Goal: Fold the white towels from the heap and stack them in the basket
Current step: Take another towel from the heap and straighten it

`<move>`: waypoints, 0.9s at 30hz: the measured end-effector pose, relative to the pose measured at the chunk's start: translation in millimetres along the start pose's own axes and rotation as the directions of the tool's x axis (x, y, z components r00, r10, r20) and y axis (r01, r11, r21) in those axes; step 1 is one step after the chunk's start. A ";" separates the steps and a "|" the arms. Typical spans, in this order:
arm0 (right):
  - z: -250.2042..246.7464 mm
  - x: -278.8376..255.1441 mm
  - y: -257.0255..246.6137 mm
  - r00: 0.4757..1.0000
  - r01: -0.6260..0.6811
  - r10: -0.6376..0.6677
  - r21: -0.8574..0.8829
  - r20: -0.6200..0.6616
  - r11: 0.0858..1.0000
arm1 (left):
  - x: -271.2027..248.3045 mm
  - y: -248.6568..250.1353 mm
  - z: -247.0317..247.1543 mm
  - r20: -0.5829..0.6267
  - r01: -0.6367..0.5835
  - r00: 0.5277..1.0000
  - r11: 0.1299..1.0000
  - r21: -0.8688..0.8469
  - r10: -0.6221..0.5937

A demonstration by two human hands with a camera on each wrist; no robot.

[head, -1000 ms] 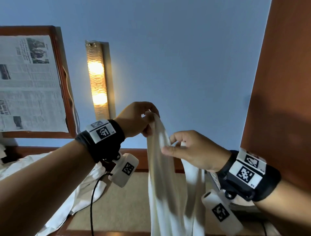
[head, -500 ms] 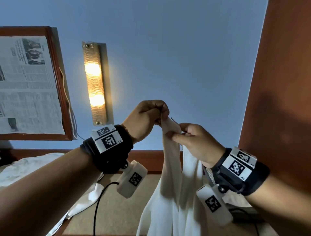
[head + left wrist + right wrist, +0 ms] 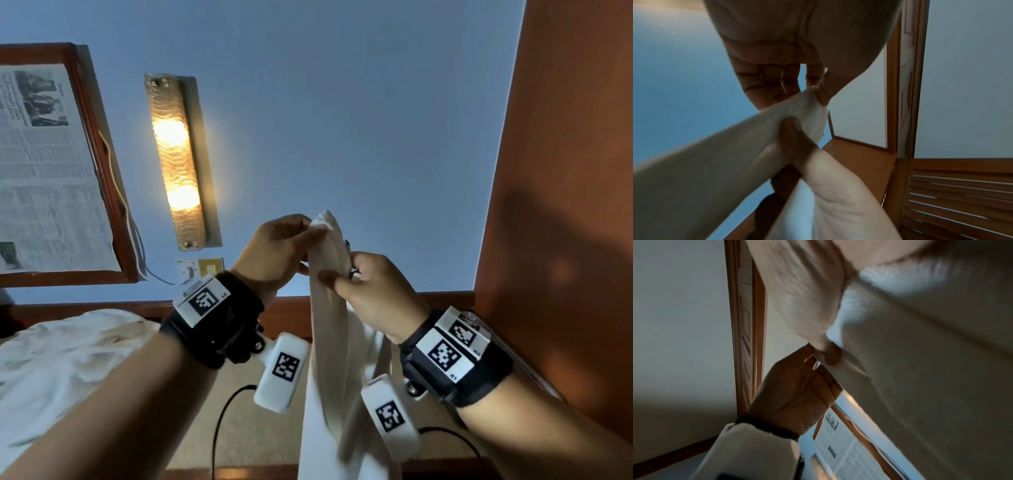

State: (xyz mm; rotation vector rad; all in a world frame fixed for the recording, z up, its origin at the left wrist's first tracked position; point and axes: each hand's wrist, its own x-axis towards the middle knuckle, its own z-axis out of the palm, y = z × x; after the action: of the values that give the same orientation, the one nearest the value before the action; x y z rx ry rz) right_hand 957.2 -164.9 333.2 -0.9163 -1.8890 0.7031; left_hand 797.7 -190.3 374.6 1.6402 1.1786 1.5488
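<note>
A white towel (image 3: 330, 329) hangs in long folds in front of me, held up in the air. My left hand (image 3: 284, 246) pinches its top corner (image 3: 807, 105) between thumb and fingers. Just below and to the right, my right hand (image 3: 370, 291) grips the towel's edge, thumb pressed on the cloth. The two hands are almost touching. In the right wrist view the towel (image 3: 910, 353) fills the upper right and my left hand (image 3: 797, 394) shows from below. A heap of white towels (image 3: 58, 359) lies at the lower left. The basket is not in view.
A lit wall lamp (image 3: 176, 161) and a framed newspaper (image 3: 51, 171) hang on the blue wall. A tall wooden panel (image 3: 565, 205) stands close on the right. Beige carpet (image 3: 253, 431) lies below, with black cables from the wrist cameras hanging over it.
Both hands have risen with the towel and drawn together; the right hand slid up the cloth to just under the left hand's corner.
</note>
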 end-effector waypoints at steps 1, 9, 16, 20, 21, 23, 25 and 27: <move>1.7 -0.1 2.6 1.000 -0.018 0.018 0.018 -0.002 1.000 | -0.5 -3.9 4.2 -0.036 0.008 0.999 0.999 -0.033 -0.009; -4.2 -21.0 20.1 0.967 -0.235 0.255 0.460 0.018 0.856 | -9.7 -41.3 15.3 -0.241 0.020 0.970 0.997 0.069 -0.003; -16.6 -35.9 24.6 0.989 0.115 -0.080 0.300 -0.125 0.947 | -36.7 -47.5 46.4 -0.004 0.001 1.000 0.992 -0.122 -0.001; -32.5 -35.9 24.4 0.965 0.225 -0.180 0.254 -0.191 0.941 | -43.4 -43.8 54.0 0.059 0.032 0.998 0.973 -0.230 -0.019; -35.5 -36.8 23.8 0.970 0.217 -0.180 0.255 -0.161 0.942 | -44.6 -42.9 55.4 0.071 0.049 0.997 0.964 -0.261 -0.032; -38.6 -38.9 22.7 0.978 0.206 -0.190 0.262 -0.085 0.943 | -45.1 -42.7 57.6 0.087 0.089 0.994 0.943 -0.320 -0.064; -39.9 -41.5 22.7 0.973 0.229 -0.224 0.225 -0.048 0.947 | -45.5 -42.6 59.9 0.089 0.117 0.992 0.928 -0.354 -0.091; -39.7 -44.2 24.3 0.965 0.256 -0.240 0.185 -0.106 0.949 | -47.7 -43.1 60.6 0.093 0.134 0.990 0.924 -0.359 -0.108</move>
State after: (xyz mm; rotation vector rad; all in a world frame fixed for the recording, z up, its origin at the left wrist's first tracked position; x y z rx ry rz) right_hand 1014.6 -183.4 311.1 -0.5607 -1.7855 0.6740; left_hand 851.4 -204.6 305.9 1.3399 0.8728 1.5102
